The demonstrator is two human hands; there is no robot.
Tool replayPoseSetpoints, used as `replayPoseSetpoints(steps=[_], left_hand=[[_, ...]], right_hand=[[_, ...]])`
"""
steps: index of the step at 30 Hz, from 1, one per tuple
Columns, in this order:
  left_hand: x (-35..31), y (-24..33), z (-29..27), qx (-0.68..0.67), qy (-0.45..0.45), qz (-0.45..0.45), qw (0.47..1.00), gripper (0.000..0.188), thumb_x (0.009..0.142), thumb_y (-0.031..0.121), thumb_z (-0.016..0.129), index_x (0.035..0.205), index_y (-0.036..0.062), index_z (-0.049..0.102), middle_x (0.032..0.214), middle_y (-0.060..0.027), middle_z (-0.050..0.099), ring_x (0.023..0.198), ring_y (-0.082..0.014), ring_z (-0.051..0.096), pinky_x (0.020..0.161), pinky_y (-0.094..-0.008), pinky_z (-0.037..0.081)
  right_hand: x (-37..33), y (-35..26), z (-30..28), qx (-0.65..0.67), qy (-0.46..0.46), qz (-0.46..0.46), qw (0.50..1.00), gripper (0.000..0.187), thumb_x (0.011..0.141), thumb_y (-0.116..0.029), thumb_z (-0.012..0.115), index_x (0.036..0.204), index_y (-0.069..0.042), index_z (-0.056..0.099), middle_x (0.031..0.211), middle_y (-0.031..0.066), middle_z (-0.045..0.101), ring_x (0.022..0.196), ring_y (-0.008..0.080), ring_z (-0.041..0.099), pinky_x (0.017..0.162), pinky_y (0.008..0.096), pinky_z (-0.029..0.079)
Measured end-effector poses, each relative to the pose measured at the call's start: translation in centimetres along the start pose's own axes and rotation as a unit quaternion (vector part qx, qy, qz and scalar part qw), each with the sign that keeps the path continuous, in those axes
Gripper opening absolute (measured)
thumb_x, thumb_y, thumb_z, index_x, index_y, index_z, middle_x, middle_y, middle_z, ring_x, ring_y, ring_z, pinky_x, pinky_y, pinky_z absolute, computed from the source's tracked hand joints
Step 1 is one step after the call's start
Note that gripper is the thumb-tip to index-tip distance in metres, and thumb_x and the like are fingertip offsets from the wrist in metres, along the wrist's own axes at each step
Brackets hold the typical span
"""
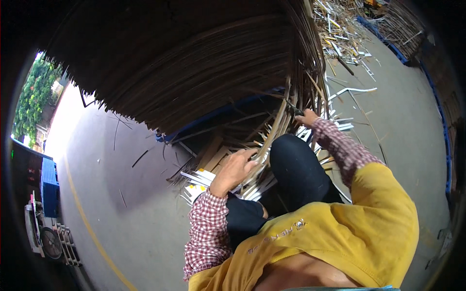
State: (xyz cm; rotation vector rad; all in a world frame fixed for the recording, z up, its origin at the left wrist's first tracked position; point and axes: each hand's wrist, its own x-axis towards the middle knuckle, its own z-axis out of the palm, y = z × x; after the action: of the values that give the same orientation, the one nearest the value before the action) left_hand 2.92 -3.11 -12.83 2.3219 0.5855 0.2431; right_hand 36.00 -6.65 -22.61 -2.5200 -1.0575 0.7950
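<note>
My left hand (235,169) is in front of me by my bent knee, thumb and fingers curled at the lower end of a bundle of long, flat brown strips (276,127). The bundle slants up and away toward a tall stack of layered strips (194,72). Farther off and to the right, my right hand (307,118) is closed around a small dark tool (294,110), held against the bundle's upper part. The tool's exact kind is too small to make out. White and brown offcuts (262,186) lie under the bundle and around my feet.
The stack overhangs a blue pallet edge (182,131) and brown cardboard pieces (212,154). A heap of loose strips (340,36) lies at the far right, near another stack (400,26). Scattered slivers lie on the grey floor (150,213). A wheeled trolley (51,242) stands at the left.
</note>
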Motion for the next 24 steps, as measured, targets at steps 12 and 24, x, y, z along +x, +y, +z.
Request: replayPoseSetpoints(steps=[12,24], left_hand=[[1.5,-0.4,2.1,0.003,-0.014,0.024,1.0,0.035,0.077,0.022,0.051,0.105,0.0008,0.05,0.102,-0.0194,0.052,0.092,-0.0323,0.051,0.079,-0.0349,0.04],[0.7,-2.2,0.9,0.073,0.036,-0.02,0.996,0.033,0.076,0.021,0.052,0.102,0.0001,0.051,0.086,-0.0185,0.054,0.08,-0.032,0.052,0.072,-0.0364,0.04]], right_hand=[[-0.2,-24.5,-6.1,0.157,-0.074,-0.34,0.924,0.04,0.072,-0.043,0.053,0.077,-0.005,0.064,0.08,0.0116,0.061,0.077,0.023,0.055,0.073,0.0333,0.041],[6.3,-16.8,5.5,0.043,0.11,-0.363,0.924,0.055,0.073,-0.041,0.049,0.106,0.003,0.047,0.097,0.0211,0.054,0.096,0.0343,0.049,0.081,0.0381,0.038]])
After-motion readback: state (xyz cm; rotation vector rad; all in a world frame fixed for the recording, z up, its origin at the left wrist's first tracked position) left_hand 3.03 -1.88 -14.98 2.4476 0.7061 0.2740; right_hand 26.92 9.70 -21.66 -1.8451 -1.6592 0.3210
